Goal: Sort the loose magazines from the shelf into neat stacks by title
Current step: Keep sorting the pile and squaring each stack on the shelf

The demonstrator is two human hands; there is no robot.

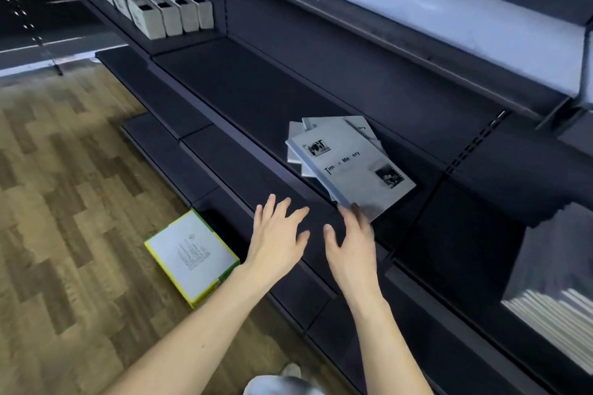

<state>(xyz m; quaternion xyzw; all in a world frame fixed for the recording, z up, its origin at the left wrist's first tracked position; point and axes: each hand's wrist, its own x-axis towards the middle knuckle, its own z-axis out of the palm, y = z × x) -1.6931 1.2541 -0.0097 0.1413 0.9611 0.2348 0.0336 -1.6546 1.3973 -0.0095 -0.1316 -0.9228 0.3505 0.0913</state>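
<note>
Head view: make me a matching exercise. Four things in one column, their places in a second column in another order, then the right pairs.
Things:
1. magazine pile
2. yellow-edged box
3. pale boxes
4. left hand

Places:
A. on the wooden floor
B. in rows on the shelf, far left
C. over the shelf's front edge, fingers spread
D. askew on the dark shelf, by the right hand

Pairs: 1-D, 2-A, 3-B, 4-C

Lower magazines — covered; fingertips blurred.
</note>
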